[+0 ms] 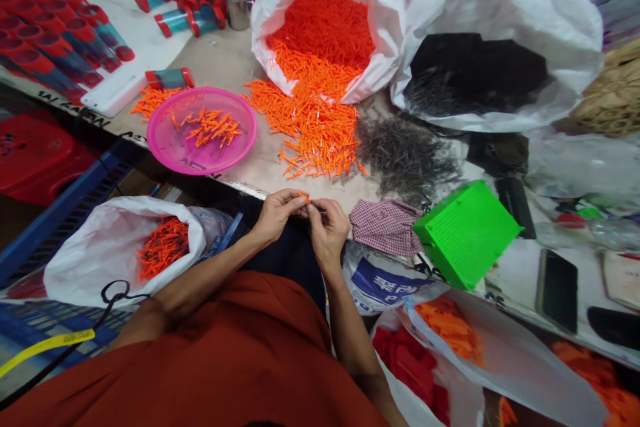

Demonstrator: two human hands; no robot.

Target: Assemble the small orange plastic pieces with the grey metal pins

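My left hand (pixel 275 217) and my right hand (pixel 327 233) meet above my lap, their fingertips pinching a small orange plastic piece (pixel 303 197). Whether anything else lies between my fingers is too small to tell. Ahead on the table, a pink plastic basket (pixel 235 147) holds a loose handful of similar orange pieces. More of them spill in a heap (pixel 310 127) from a white sack (pixel 385 27). To the right of that heap lies a pile of thin dark metal pins (pixel 407 157). A white bag (pixel 100 260) of orange pieces stands open by my left side.
A white sack of dark pins (pixel 475 73) stands at the far right. Clear tubes with red caps (pixel 65 40) lie at the upper left beside a steel cup (pixel 236 7). A green perforated plastic box (pixel 467 233), a checked cloth (pixel 385 227) and a phone (pixel 557 290) lie right of my hands.
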